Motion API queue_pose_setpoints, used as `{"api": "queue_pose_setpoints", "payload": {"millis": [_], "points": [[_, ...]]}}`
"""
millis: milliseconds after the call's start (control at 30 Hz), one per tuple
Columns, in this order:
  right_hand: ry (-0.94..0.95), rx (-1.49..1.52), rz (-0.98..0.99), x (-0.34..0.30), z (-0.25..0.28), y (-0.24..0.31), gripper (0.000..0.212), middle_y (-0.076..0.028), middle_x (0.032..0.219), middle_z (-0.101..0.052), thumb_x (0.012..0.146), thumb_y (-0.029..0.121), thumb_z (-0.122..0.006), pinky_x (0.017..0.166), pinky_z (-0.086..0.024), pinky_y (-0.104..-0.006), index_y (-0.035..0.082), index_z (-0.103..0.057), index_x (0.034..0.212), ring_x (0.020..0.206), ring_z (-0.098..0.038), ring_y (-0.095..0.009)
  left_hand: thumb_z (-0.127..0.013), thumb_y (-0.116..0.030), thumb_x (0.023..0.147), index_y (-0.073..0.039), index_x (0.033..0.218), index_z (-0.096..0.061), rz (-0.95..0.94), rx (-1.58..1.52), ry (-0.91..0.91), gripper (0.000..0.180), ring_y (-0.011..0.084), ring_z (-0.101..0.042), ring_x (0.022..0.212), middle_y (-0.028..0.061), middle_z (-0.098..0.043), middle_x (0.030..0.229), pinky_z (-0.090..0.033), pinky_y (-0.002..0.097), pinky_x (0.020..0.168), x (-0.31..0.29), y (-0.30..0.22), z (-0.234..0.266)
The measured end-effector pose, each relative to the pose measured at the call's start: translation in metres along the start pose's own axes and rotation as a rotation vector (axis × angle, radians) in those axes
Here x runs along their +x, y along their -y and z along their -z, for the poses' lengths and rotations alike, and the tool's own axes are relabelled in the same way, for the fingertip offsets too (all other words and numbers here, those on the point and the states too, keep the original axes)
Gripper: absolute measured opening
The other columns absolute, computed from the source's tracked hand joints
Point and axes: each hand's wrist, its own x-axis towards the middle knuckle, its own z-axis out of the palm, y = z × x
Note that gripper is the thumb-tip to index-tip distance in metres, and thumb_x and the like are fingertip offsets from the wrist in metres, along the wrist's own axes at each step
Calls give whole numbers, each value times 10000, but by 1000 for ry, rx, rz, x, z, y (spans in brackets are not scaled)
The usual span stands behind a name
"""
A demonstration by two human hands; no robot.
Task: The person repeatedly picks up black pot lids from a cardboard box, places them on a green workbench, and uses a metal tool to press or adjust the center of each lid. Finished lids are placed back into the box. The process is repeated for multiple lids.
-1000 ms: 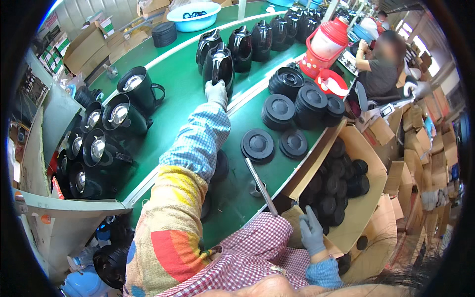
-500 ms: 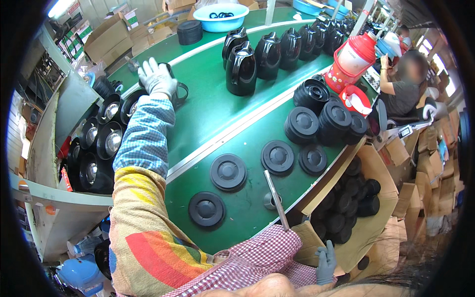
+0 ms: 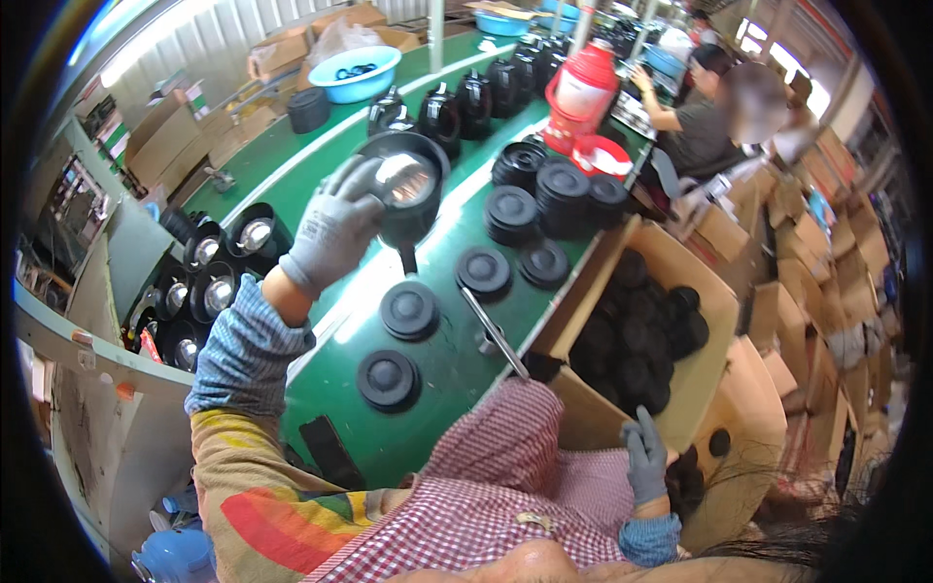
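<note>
My gloved left hand grips a black vacuum jug by its rim, raised over the green table. The jug is tipped so its open end faces me, baring a silvery liner; its handle points toward me. My gloved right hand hangs low beside the open cardboard box, its fingers partly stretched and nothing visible in them. Between the hands, round black caps lie on the green table, some in stacks. A metal rod sticks up at the table's near edge.
More black jugs stand upright in a row at the back. Jugs lying with silvery ends outward are piled at left. A red flask and blue basin stand farther off. A co-worker sits at the right.
My left hand has lifted the jug from the table's far left and brought it right and nearer, turning its open end toward me. The view has swung rightward; my right hand stays low.
</note>
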Motion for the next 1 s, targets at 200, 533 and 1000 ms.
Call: {"api": "queue_pose_setpoints", "payload": {"millis": [200, 533, 1000], "points": [[-110, -222, 268, -33, 11, 82, 460, -145, 1277, -681, 993, 112, -629, 1019, -485, -334, -27, -556, 1425, 1192, -627, -208, -797, 32, 690, -60, 939, -646, -387, -754, 314, 305, 528, -348, 1445, 294, -316, 1592, -341, 489, 1178, 4, -179, -11], [410, -526, 489, -69, 52, 70, 472, -145, 1289, -659, 839, 203, -766, 1040, -465, -430, 43, -669, 1272, 1187, -610, -330, -659, 166, 680, -40, 822, -648, -205, -1673, 1107, 250, 335, -407, 1461, 251, -298, 1639, -439, 402, 1090, -116, -344, -174], [712, -690, 476, -34, 43, 20, 612, -87, 1264, -634, 730, 467, -813, 1063, -405, -483, 171, -689, 1252, 1183, -555, -315, -716, -117, 858, -37, 1308, -652, 466, -1115, 529, 462, 242, -608, 1218, 175, -616, 1345, -491, 356, 1019, -17, -245, -213]]}}
